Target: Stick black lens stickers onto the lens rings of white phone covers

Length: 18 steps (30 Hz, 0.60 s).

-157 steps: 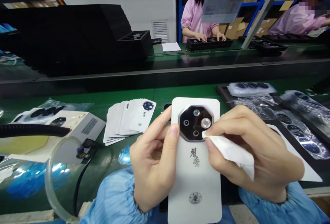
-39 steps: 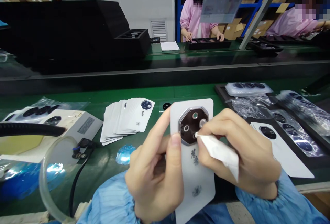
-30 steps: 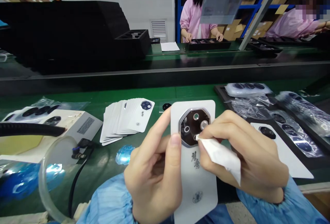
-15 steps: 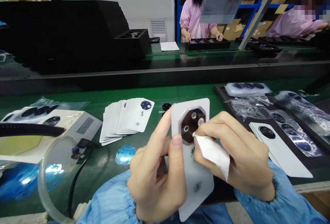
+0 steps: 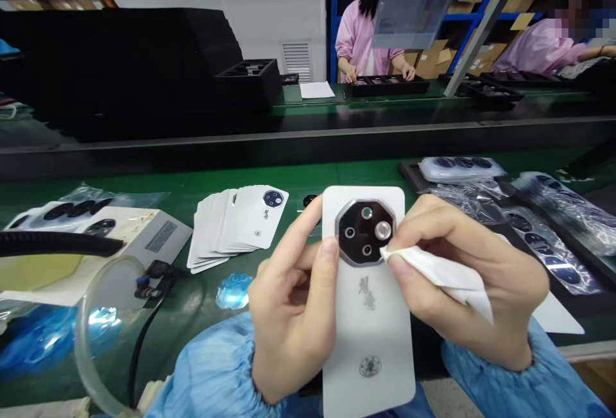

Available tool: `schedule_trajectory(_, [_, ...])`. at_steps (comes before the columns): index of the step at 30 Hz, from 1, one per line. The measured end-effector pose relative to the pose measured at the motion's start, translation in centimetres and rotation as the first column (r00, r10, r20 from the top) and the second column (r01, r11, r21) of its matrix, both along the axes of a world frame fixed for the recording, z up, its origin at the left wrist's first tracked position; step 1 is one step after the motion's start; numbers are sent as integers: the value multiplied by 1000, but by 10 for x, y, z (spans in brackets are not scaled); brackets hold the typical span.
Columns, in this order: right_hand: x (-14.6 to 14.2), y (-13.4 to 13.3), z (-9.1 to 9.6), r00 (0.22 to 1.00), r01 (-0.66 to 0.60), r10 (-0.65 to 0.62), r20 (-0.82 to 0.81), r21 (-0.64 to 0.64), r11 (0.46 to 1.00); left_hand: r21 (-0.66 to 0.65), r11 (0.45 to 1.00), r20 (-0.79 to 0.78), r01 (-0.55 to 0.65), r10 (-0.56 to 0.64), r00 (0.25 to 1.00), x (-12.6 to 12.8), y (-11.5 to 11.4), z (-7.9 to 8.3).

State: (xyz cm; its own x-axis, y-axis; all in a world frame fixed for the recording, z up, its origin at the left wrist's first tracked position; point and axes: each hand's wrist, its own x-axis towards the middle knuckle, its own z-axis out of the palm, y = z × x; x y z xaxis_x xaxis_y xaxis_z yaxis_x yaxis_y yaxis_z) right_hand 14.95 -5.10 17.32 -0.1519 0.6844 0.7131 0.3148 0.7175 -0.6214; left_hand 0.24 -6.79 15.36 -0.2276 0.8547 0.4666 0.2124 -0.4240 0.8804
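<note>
My left hand [image 5: 298, 309] grips a white phone back cover [image 5: 380, 322] by its left edge, thumb on the front face. The cover stands upright towards me, with a dark octagonal camera lens plate [image 5: 359, 238] near its top and grey markings below. My right hand [image 5: 474, 283] pinches a folded white wipe [image 5: 443, 273], its pointed tip touching the lower right rim of the lens plate. Behind my left hand, a fanned stack of white back covers [image 5: 231, 225] lies on the green bench.
Bagged lens plates [image 5: 568, 206] and a white cover [image 5: 558, 312] lie on a dark tray at right. At left are a white box [image 5: 158, 232], a clear hose [image 5: 81, 341] and blue film [image 5: 234, 291]. Across the bench a person in pink [image 5: 356, 36] handles a black tray [image 5: 387, 86].
The back cover has turned to face me more squarely. My right hand has shifted right, taking the wipe's tip from the middle of the lens plate to its lower right rim.
</note>
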Motion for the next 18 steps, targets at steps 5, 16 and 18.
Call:
schedule_trajectory(5, [-9,2,-10,991,113,-121,60,114,987,158,985,-194,-65,95,976,4,-3,-6])
schedule_trajectory(16, [-4,2,-16,914,149,-239,329,277,949,221,975,-347,-16,94,933,2,-5,-14])
schedule_trajectory(18, [-3,1,-15,884,165,-268,384,281,945,226,973,-361,-49,131,923,5,-6,-13])
